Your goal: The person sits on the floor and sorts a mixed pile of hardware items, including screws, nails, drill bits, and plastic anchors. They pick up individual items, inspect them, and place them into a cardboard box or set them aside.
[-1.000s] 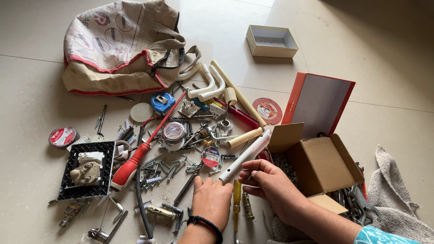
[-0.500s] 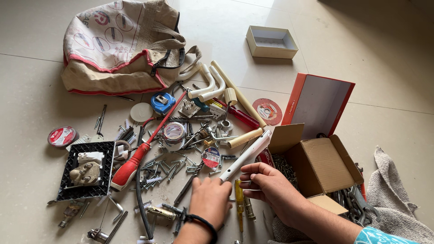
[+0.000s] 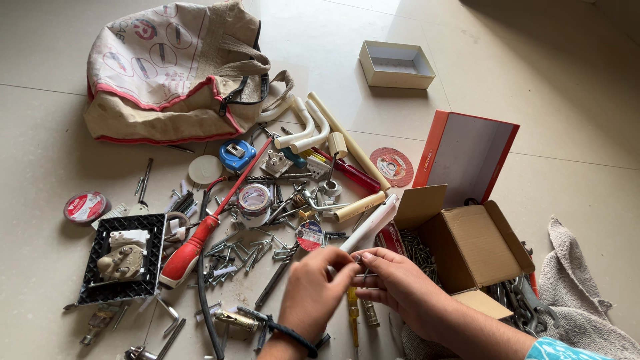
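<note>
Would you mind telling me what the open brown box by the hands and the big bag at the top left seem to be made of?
The brown box looks like plain cardboard: matte, with folded flaps. The bag seems to be printed woven cloth or canvas with pink piping, since it slumps and creases softly.

One head-worn view looks steeply down from close above the floor [image 3: 80, 293], bag [image 3: 167, 73] far left.

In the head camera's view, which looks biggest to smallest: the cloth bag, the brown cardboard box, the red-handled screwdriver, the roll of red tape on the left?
1. cloth bag
2. brown cardboard box
3. red-handled screwdriver
4. roll of red tape
</note>
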